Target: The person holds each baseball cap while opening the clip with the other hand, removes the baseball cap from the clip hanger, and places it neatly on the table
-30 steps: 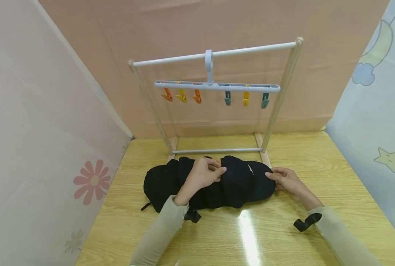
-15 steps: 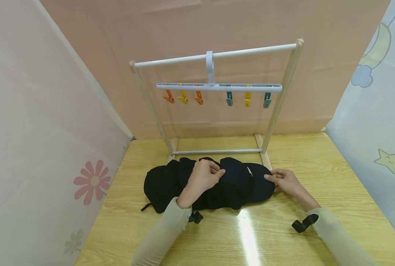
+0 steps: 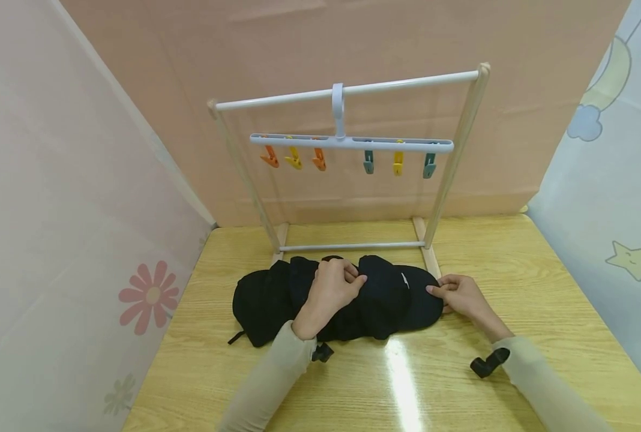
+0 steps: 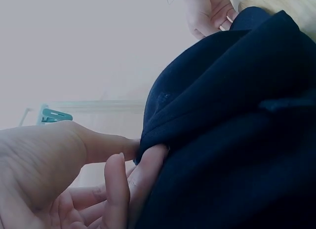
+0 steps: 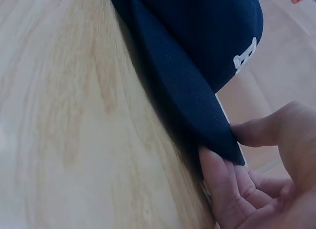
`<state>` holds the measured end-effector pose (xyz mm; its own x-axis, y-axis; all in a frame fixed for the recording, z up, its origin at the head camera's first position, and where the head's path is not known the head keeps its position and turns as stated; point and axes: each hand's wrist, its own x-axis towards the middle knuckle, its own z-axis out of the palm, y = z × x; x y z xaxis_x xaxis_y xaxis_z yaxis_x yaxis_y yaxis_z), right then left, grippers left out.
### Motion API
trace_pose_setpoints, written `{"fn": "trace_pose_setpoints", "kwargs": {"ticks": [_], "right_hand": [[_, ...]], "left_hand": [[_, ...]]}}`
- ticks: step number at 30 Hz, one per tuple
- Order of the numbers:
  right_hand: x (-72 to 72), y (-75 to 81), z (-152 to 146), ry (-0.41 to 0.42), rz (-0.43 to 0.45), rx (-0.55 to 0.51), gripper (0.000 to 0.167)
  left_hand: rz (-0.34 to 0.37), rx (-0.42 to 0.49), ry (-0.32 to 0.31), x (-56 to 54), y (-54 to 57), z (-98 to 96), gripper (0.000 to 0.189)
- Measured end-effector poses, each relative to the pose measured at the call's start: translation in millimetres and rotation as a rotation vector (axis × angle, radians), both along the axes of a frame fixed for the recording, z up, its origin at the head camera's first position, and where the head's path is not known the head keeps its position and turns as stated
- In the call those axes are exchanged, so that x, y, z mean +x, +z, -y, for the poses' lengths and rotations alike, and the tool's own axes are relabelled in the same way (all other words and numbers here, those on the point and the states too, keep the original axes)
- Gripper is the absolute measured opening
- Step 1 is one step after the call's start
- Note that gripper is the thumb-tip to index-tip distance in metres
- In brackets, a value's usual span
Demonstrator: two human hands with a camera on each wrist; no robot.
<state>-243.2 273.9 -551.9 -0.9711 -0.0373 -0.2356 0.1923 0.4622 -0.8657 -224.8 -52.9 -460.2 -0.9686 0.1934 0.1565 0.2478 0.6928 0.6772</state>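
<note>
A dark navy baseball cap (image 3: 388,297) with a small white mark on its front lies at the right end of a row of dark caps. My right hand (image 3: 463,297) pinches the tip of its brim (image 5: 182,86), thumb above and fingers beneath, close to the tabletop. At the opposite side of the crown, my left hand (image 3: 331,288) pinches the fabric edge between thumb and index finger. That dark fabric (image 4: 222,86) is folded in the left wrist view. Other dark caps (image 3: 261,303) lie to the left, overlapping and partly behind my left hand and forearm.
Behind the caps stands a rack with a white top bar (image 3: 412,83) and wooden posts. A pale blue hanger (image 3: 396,144) hangs from it, carrying several orange, yellow and teal clips (image 3: 430,165). The wooden table (image 3: 364,384) extends toward me. Patterned cloth walls flank both sides.
My right hand has shifted slightly left, the brim tip moving with it. My left wrist has moved a little to the right while its fingertips stay at the crown's edge.
</note>
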Motion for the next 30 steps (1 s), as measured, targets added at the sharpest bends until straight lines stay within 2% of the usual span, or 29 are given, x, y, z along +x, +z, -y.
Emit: {"fn": "trace_pose_setpoints", "kwargs": {"ticks": [7, 11, 17, 21, 24, 30], "right_hand": [[0.2, 0.8, 1.7, 0.022, -0.001, 0.029, 0.038], [0.1, 1.5, 2.6, 0.049, -0.013, 0.085, 0.041], [-0.2, 6.8, 3.8, 0.106, -0.104, 0.248, 0.041], [-2.3, 8.7, 2.5, 0.145, -0.182, 0.423, 0.048], [-2.9, 8.1, 1.6, 0.156, -0.202, 0.497, 0.053], [-1.4, 6.8, 2.8, 0.152, -0.206, 0.493, 0.05]], "left_hand": [[-0.007, -0.008, -0.016, 0.7, -1.0, 1.6, 0.017], [-0.007, -0.026, -0.02, 1.8, -0.7, 2.9, 0.018], [-0.007, -0.032, -0.024, 0.3, -0.9, 3.9, 0.019], [0.008, -0.028, -0.031, -0.3, -1.3, 4.7, 0.02], [0.017, -0.024, -0.045, -0.3, -0.4, 6.0, 0.02], [0.052, 0.019, -0.07, 0.3, 1.3, 9.5, 0.021]]}}
